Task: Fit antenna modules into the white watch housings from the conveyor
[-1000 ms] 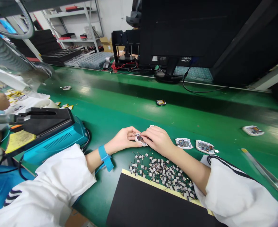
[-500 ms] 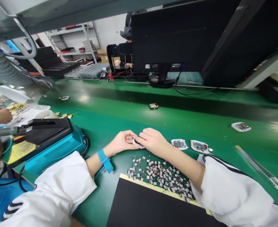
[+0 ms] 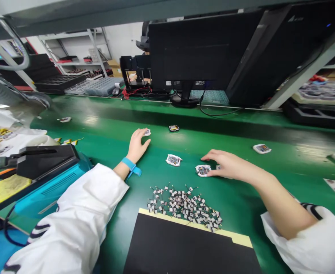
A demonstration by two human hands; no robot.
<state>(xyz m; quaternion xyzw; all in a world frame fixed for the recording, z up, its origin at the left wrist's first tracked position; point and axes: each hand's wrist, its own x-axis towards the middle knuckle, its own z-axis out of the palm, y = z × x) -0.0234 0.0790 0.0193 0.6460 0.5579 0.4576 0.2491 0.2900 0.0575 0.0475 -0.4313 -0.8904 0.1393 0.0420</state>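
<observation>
Head view: open left hand (image 3: 137,145) partly hides one small board (image 3: 147,133), open right hand (image 3: 230,164) another board (image 3: 218,167).

Exposure: bright and fairly even across the scene; light source: out of frame, apparently overhead; glare: pale streaks on the green bench mat (image 3: 107,160), far left of centre and again at the right; shadows: soft and faint, the clearest beneath the right hand (image 3: 230,163); dark areas: the back of the monitor (image 3: 201,49) falls nearly black, with little detail; highlights: the white sleeve (image 3: 76,217) runs close to washed out, its folds still legible; distortion: strong wide-angle bowing towards the edges, the far steel shelving (image 3: 94,42) leaning; focus: crisp at centre, softer on the flexible duct (image 3: 4,85) at the left edge.
</observation>
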